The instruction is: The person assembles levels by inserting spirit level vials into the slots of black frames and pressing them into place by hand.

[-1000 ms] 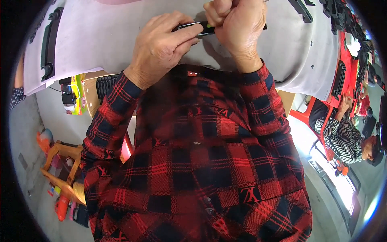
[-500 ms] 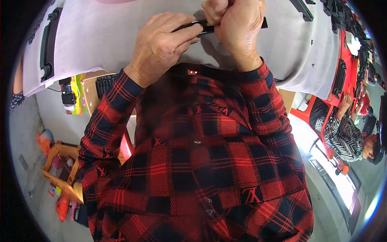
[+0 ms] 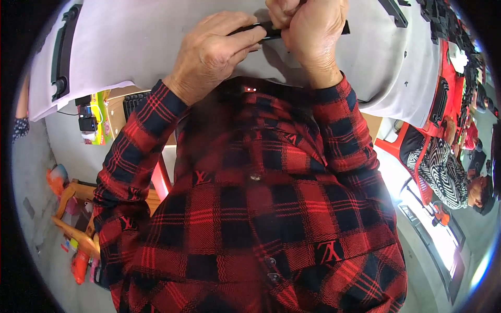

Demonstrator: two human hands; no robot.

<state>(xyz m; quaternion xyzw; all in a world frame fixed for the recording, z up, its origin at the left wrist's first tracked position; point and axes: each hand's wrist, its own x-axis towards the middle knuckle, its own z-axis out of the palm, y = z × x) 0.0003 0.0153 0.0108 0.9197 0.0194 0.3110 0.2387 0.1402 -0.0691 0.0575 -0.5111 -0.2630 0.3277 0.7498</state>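
Note:
A narrow black plastic strip (image 3: 272, 32) lies crosswise above the pale cloth-covered table (image 3: 141, 41), in front of my chest. My left hand (image 3: 216, 52) is closed on its left part, with thumb and fingers pinching it. Over the strip's right part is my right hand (image 3: 314, 39), its fingers curled into a fist. The strip's right end sticks out past that wrist. What the right fingertips grip is hidden by the hand and cut off by the upper edge of the picture.
One long black part (image 3: 64, 57) lies at the table's left side, another black part (image 3: 392, 13) at the far right. Many black parts (image 3: 443, 23) are heaped beyond it, near a red table (image 3: 453, 57). A person (image 3: 441, 164) sits at the right. A wooden chair (image 3: 70, 203) stands lower left.
Both hands and the strip have shifted very slightly to the right. My grip looks the same. The seated person at the right has moved a little.

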